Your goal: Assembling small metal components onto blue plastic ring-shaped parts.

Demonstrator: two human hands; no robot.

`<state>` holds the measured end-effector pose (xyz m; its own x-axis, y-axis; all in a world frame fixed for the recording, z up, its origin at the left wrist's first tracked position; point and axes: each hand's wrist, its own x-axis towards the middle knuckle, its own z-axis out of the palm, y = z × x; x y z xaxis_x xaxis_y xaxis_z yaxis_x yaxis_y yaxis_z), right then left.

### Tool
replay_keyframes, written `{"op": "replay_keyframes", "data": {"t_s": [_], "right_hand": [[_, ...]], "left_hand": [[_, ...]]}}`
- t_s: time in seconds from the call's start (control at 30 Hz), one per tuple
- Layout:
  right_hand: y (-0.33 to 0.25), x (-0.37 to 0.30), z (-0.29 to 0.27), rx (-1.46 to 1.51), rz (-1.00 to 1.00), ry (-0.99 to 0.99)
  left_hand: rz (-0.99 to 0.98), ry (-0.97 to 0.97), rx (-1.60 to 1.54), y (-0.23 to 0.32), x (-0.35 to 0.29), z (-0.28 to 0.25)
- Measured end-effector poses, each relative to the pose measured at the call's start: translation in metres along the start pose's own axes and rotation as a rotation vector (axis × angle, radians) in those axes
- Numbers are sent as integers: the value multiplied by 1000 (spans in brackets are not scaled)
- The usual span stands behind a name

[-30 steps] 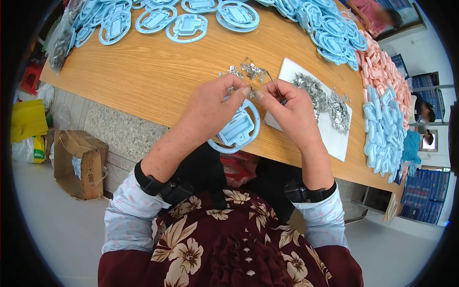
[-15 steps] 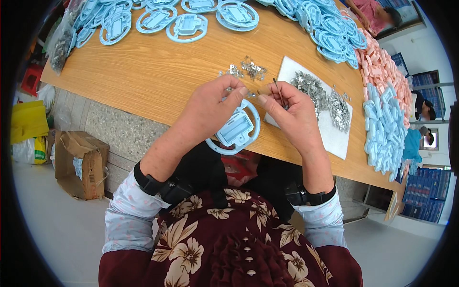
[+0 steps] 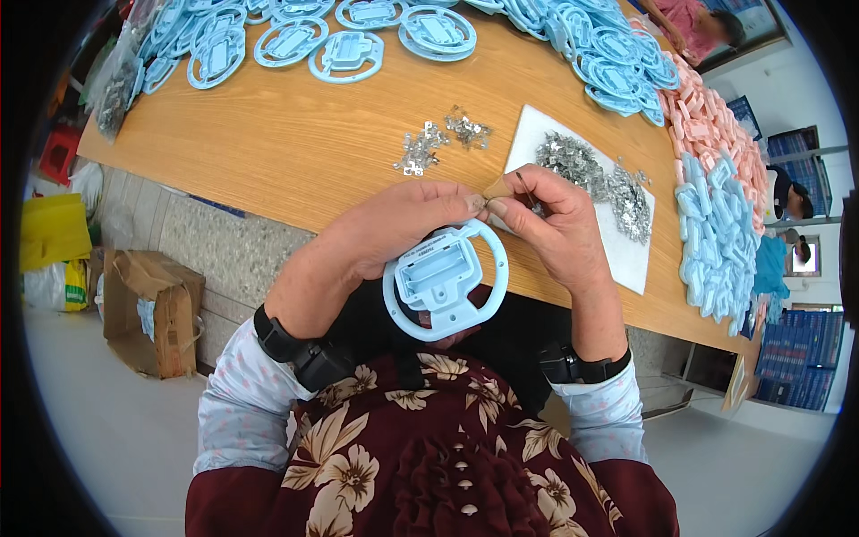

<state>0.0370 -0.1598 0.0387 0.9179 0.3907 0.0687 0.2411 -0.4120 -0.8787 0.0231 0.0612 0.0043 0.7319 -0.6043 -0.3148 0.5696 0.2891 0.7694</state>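
A light-blue plastic steering-wheel-shaped part (image 3: 440, 277) is held tilted over the table's near edge, its recessed compartment facing up. My left hand (image 3: 394, 222) is closed on its far rim, the fingers partly hiding that spot. Against the same stretch of rim, the fingertips of my right hand (image 3: 557, 222) meet the left ones. A thin dark metal tool, like tweezers (image 3: 530, 195), is gripped in my right hand, its lower end hidden by the fingers. Whether a small metal piece sits between the fingertips cannot be made out. Small metal clips (image 3: 420, 150) lie loose beyond my hands.
A white board (image 3: 617, 259) with heaped metal pieces (image 3: 573, 161) lies right of my hands. Blue wheel parts (image 3: 346, 55) line the table's far side. Pink parts (image 3: 716, 130) and blue parts (image 3: 711, 242) are piled right. A cardboard box (image 3: 152, 309) stands on the floor left.
The blue wheel part, lower and beneath my hands before, is now raised, turned and tilted toward me. My hands have come together at its rim; my left hand has moved down from the loose clips.
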Motion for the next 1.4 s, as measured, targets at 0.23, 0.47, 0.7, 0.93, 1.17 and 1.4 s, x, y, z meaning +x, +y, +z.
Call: {"op": "replay_keyframes", "data": {"t_s": [0.23,0.47,0.7,0.93,1.17,1.4], "right_hand": [[8,-6,3,197,87,69],[-6,-8,1,178,239,19],[-6,-13,-6,246,323,63],[-1,-44,-9,28,126,51],[5,-42,-1,-139,77,15],[9,-40,0,-191,21,4]], "left_hand": [[55,66,-75,2,-2,10],[333,258,278,-16,10,13],[370,291,388,-16,7,21],[433,312,502,-28,16,17],[389,367,619,-33,21,16],[384,393,688,-32,22,17]]}}
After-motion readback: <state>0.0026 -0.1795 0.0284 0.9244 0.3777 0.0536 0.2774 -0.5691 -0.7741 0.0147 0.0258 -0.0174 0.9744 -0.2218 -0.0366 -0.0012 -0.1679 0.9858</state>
